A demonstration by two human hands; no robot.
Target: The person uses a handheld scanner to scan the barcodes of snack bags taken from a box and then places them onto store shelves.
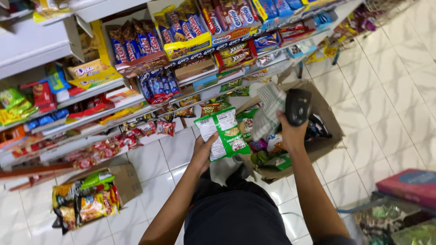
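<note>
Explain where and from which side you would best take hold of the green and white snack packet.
Grip the green and white snack packet at its lower left edge, coming from below, as the left hand does. It is flat and thin, held face up with its top angled toward the shelves; the lower corner is free, while the right hand holds a black scanner.

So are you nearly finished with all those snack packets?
Not nearly. Done: the shelves already carry many rows of snacks. In hand: the left hand holds a green and white snack packet, back side up, while the right hand grips a black handheld scanner and a striped cloth. Left: the open cardboard box below holds more packets, and a second box on the floor is full too.
</note>
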